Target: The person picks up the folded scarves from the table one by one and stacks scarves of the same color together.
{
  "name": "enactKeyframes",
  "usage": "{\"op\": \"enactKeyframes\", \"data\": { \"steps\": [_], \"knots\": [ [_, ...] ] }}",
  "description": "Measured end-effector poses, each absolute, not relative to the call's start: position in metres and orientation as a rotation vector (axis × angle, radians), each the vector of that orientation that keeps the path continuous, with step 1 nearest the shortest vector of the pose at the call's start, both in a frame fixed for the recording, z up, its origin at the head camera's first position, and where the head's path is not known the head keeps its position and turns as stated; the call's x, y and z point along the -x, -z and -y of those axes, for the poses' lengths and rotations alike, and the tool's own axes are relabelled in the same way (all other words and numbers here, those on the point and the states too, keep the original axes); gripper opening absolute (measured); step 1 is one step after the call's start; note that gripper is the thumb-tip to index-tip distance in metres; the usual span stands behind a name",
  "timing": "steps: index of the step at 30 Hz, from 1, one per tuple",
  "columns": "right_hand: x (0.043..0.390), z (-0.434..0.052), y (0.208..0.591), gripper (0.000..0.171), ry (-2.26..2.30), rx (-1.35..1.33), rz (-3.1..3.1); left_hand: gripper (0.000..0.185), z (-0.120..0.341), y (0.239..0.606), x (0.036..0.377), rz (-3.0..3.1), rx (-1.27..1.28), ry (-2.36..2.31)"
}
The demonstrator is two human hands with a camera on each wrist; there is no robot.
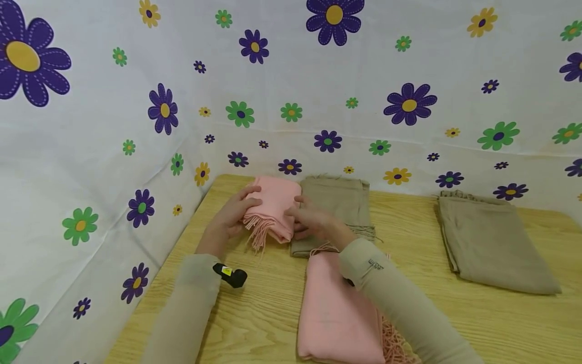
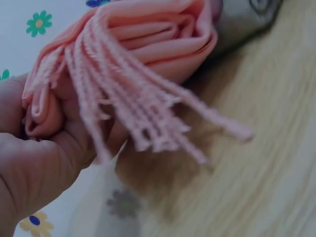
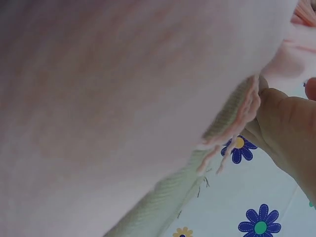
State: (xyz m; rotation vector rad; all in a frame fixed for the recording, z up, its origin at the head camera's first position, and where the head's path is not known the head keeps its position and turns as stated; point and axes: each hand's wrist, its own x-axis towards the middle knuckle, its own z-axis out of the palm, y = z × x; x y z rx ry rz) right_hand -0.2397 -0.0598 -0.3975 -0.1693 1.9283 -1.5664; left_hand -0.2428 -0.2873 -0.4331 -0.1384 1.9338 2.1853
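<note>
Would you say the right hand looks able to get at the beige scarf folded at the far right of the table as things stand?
Probably yes, once freed: the right hand holds the folded pink scarf together with the left hand, but bare table lies between it and the beige scarf.

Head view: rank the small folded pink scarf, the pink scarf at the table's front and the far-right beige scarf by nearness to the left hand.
1. Small folded pink scarf: held by the left hand at the back left of the table.
2. Pink scarf at the table's front: toward the centre, partly under the right sleeve.
3. Far-right beige scarf: at the right side, clearly farthest.
</note>
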Motion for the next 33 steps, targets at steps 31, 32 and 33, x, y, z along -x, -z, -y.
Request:
{"op": "enactKeyframes", "data": {
  "steps": [31, 32, 33],
  "knots": [
    [0.240, 0.012, 0.366, 0.100, 2.019, 0.328, -1.604, 0.060, 0.246, 0.389, 0.214, -1.810, -0.542, -2.239],
    [0.238, 0.009, 0.364, 0.100, 2.008, 0.353, -1.623, 0.063, 0.246, 0.387, 0.212, -1.852, -0.553, -2.209],
    [0.236, 0.006, 0.363, 0.100, 1.995, 0.380, -1.646, 0.066, 0.245, 0.386, 0.211, -1.900, -0.563, -2.174]
  ]
}}
